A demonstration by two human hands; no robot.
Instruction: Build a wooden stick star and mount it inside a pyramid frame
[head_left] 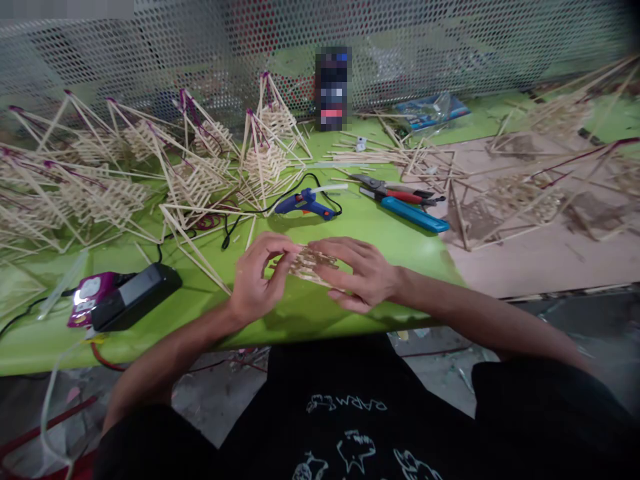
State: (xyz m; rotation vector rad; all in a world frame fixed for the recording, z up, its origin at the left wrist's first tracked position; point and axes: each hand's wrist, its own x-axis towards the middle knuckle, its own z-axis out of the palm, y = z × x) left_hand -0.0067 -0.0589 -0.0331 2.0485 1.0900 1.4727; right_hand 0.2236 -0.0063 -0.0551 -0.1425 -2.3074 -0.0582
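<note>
Lattice (306, 264) of sticks sits grasped by left hand (263, 275) and right hand (357, 272), frame centre, presumably for steadiness; glue gun (295, 202) lies just above, seemingly for reach.

Shows lime green on table (410, 257); tan and brown on stick piece (309, 265); purple on threads (187, 107); blue on glue gun (291, 203), brighter on cutter (415, 215); red on pliers (404, 197); white drawings over black on shirt (345, 387); gray, hole-dotted on mesh (200, 40).
</note>
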